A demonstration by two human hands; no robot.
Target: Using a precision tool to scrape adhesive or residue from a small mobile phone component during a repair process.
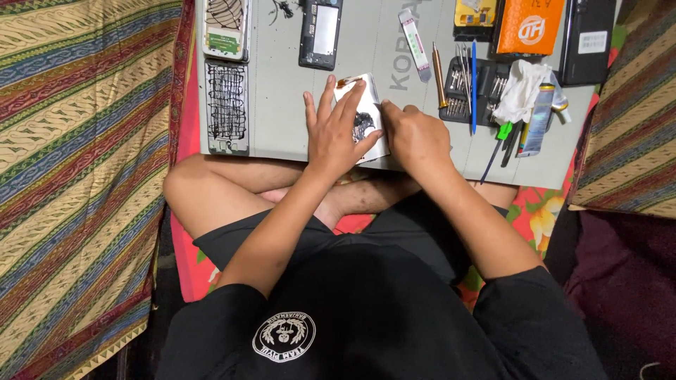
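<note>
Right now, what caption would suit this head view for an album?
Both hands, left hand and right hand, press on a small white panel on a grey work mat.

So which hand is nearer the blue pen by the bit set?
Right. The right hand sits just left of the blue pen; the left hand is farther left, flat on the white panel.

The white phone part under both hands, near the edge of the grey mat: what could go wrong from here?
1. The white phone part lies close to the near edge of the grey mat; under the left hand and right hand it might slide off onto the legs.
2. A thin orange flex strip shows at its top; pressing fingers could crease it.
3. The open screwdriver bit set sits beside the right hand; a bump may scatter bits.
</note>
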